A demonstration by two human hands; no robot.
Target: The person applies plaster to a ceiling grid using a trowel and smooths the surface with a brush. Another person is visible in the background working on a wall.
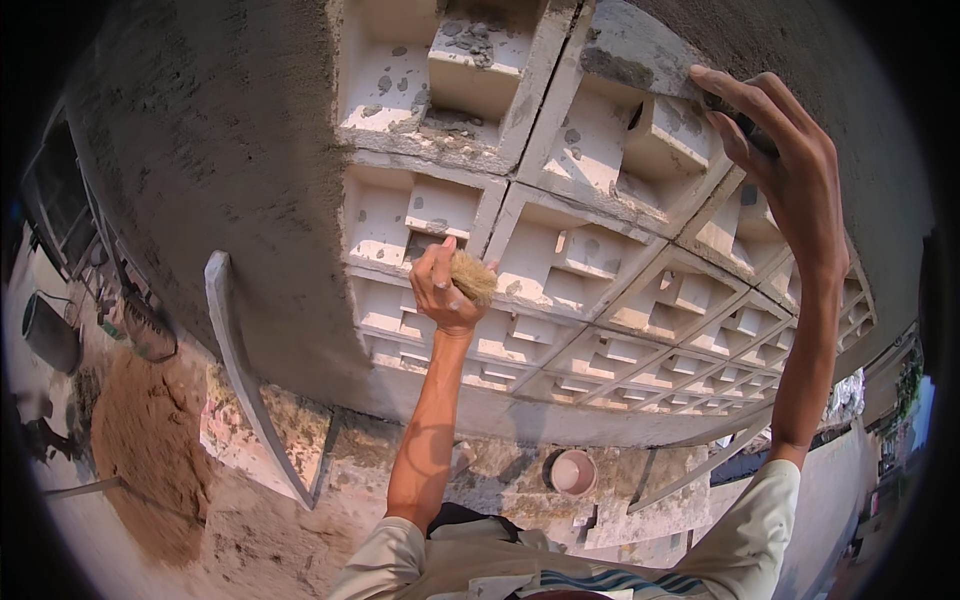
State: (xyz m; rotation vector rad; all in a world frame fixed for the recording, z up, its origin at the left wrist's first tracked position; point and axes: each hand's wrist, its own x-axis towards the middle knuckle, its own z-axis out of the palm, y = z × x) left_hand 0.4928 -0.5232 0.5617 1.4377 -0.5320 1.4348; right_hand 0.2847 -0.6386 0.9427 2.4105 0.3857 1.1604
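My left hand (440, 290) is closed round a tan, fibrous sponge-like pad (473, 279), holding it against the pale ventilation blocks (505, 225) of a wall. The blocks form a grid of square frames with stepped recesses, and grey mortar spots cling to several of them. Higher up at the right, my right hand (785, 135) is open, with its fingers apart and curved. Its fingertips are at the edge of an upper block (640, 60) smeared with wet-looking mortar. A dark patch shows between those fingers, and I cannot tell whether it is a shadow or a thing.
Grey plaster (210, 150) surrounds the block grid. A curved, pale length of wood or pipe (245, 370) leans at the lower left. Below are a pinkish bucket (573, 472), a brown sand heap (150, 450) and a dark bucket (50, 332).
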